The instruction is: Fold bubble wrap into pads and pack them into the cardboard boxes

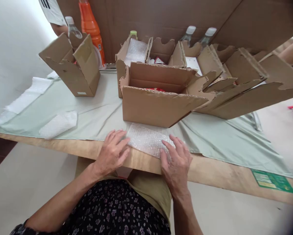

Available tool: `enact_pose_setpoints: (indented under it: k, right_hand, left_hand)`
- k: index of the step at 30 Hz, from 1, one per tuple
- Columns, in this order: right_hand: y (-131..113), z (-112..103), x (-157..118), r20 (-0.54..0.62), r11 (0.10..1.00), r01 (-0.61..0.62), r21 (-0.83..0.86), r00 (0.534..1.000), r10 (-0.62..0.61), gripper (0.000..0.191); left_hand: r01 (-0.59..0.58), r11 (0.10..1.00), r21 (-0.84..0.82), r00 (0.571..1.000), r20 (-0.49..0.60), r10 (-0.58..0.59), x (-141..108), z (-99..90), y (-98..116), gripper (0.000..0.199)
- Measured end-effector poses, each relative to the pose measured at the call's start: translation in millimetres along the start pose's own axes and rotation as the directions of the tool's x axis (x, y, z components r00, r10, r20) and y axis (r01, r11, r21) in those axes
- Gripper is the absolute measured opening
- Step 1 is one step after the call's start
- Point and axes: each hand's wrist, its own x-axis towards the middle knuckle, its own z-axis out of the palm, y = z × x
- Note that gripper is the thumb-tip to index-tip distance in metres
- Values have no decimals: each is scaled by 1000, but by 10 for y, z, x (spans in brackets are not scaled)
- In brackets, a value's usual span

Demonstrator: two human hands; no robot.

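Bubble-wrap sheet lay at table edge, before open carton; left hand and right hand touched its ends, fingers loosely curved, unclenched.

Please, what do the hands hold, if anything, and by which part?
No grip is visible: the bubble wrap lies at the table's front edge, with the left hand at its left end and the right hand at its right end.
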Motion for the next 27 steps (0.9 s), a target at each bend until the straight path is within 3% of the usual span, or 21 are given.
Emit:
enact_pose_setpoints:
  k: [3, 7, 14, 19, 23, 27]
  right_hand:
    - [-169, 113, 12, 106, 997, 65, 51, 992, -70, 28]
    - [-209, 201, -8, 264, 987, 152, 52, 951, -160, 28]
    - [-110, 144, -115, 253, 981, 148, 122, 952, -175, 26]
    - [-244, 134, -14, 257, 982, 125, 145, 953, -159, 30]
    - [-339, 222, 72, 335, 983, 154, 100, 925, -179, 37]
    - [-57, 177, 45, 371, 981, 193, 21, 909, -187, 38]
  left_hand:
    - [-79, 997, -12, 992, 97, 80, 128, 115, 135, 32]
    - [-56, 998, -10, 990, 128, 57, 120, 185, 107, 29]
    - [-4, 999, -45, 994, 113, 9, -180, 49, 11, 30]
    - [2, 999, -52, 1000, 3, -2, -37, 102, 156, 26]
    - [-75, 997, -12, 992, 100, 75, 123, 247, 198, 35]
    - [-90, 995, 34, 981, 173, 82, 120, 309, 121, 36]
